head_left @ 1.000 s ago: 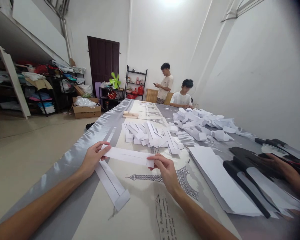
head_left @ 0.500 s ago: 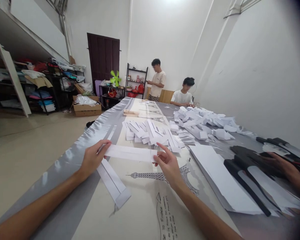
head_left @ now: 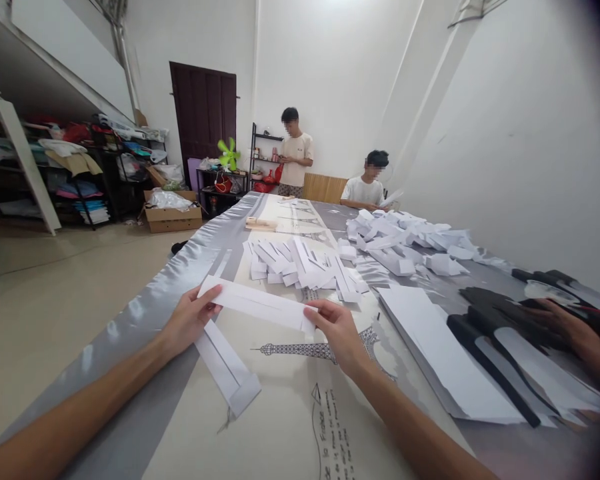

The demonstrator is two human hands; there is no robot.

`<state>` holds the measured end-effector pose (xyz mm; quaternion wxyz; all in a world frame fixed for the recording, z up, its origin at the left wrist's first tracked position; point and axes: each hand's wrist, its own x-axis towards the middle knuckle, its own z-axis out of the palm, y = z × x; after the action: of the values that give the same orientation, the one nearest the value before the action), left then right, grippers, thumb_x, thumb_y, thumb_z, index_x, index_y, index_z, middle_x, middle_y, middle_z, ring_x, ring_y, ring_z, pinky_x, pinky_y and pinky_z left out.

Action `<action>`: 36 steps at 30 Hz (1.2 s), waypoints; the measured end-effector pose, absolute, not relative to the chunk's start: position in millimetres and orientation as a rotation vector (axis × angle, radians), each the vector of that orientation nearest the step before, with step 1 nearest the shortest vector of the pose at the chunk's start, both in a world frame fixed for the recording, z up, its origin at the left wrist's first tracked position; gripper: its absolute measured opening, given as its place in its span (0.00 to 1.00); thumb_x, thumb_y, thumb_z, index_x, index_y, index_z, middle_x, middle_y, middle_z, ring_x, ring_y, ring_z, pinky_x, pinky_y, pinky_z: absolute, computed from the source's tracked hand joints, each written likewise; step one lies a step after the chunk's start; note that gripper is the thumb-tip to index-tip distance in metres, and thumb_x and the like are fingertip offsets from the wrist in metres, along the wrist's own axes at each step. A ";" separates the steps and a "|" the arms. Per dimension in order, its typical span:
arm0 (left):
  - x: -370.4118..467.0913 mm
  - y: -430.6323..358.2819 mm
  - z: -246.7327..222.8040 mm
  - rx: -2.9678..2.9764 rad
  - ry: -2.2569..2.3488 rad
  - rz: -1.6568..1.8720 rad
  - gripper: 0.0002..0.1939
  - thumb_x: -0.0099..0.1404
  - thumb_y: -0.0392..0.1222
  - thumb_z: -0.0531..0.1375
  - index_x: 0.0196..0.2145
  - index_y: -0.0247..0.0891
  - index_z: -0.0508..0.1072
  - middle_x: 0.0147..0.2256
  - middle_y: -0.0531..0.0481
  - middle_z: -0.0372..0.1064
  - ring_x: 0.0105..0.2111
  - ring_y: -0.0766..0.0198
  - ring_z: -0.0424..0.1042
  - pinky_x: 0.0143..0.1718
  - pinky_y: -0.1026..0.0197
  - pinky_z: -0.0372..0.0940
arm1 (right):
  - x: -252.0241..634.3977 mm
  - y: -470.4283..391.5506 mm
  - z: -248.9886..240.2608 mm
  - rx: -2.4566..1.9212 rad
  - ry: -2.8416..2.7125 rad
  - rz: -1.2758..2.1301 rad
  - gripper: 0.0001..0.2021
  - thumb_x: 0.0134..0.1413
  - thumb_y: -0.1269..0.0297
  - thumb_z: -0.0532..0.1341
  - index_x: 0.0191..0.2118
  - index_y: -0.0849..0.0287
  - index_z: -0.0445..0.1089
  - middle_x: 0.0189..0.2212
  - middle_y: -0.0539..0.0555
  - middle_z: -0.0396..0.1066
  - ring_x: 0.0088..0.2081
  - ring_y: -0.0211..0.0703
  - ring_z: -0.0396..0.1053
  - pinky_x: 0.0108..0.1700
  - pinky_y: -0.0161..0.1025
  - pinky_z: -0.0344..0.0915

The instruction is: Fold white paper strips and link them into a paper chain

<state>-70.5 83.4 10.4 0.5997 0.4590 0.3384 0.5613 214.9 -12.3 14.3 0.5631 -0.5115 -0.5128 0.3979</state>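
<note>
A long folded white paper strip [head_left: 257, 303] is stretched between my two hands above the table cloth. My left hand [head_left: 193, 317] pinches its left end, thumb on top. At the right end, my right hand [head_left: 333, 327] grips it between thumb and fingers. Below my left hand, another folded paper strip [head_left: 227, 370] lies aslant on the cloth [head_left: 260, 427], which is printed with a tower and writing. Just beyond my hands is a loose pile of similar folded paper strips [head_left: 300, 267].
A stack of white sheets [head_left: 440, 353] lies to the right, beside black strap-like items [head_left: 495, 373] and another person's hand [head_left: 575, 333]. Crumpled white paper pieces [head_left: 410, 240] are heaped farther back. One person [head_left: 295, 157] stands and another [head_left: 367, 190] sits at the far end.
The strip has tilted, its left end raised and its right end lowered. My right fingers have closed in on it. The standing person has shifted left.
</note>
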 end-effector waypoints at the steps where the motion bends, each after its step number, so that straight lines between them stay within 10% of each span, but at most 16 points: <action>1: -69.2 82.1 8.5 1.045 0.773 1.285 0.17 0.50 0.46 0.75 0.28 0.33 0.75 0.26 0.54 0.66 0.23 0.72 0.61 0.23 0.69 0.60 | 212.8 -13.1 14.6 -1.204 -1.211 0.947 0.16 0.52 0.50 0.69 0.39 0.59 0.78 0.27 0.52 0.74 0.30 0.43 0.68 0.35 0.40 0.65; 14: -59.8 74.7 -5.2 1.200 0.886 1.298 0.18 0.57 0.53 0.70 0.31 0.32 0.79 0.26 0.49 0.71 0.21 0.70 0.59 0.20 0.65 0.51 | 198.9 -18.4 5.0 -1.119 -1.542 1.415 0.16 0.51 0.50 0.70 0.35 0.59 0.78 0.24 0.51 0.77 0.25 0.39 0.69 0.33 0.38 0.66; 22: -61.4 74.1 7.7 1.117 0.961 1.404 0.21 0.54 0.52 0.72 0.19 0.37 0.68 0.15 0.61 0.47 0.16 0.73 0.45 0.18 0.65 0.43 | 196.3 -20.1 6.9 -1.130 -1.561 1.375 0.16 0.49 0.49 0.70 0.28 0.59 0.79 0.22 0.53 0.76 0.27 0.44 0.75 0.28 0.36 0.66; 36: -64.2 73.7 10.0 1.169 1.005 1.276 0.17 0.53 0.51 0.72 0.32 0.32 0.82 0.15 0.56 0.59 0.15 0.74 0.47 0.16 0.65 0.42 | 196.4 -20.1 1.5 -1.143 -1.567 1.398 0.16 0.49 0.49 0.70 0.31 0.58 0.80 0.24 0.53 0.78 0.27 0.45 0.76 0.32 0.40 0.70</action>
<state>-64.2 73.7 10.0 0.5398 0.4919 0.4228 0.5366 196.4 -20.1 1.5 0.3667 -0.4447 -0.6098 0.5440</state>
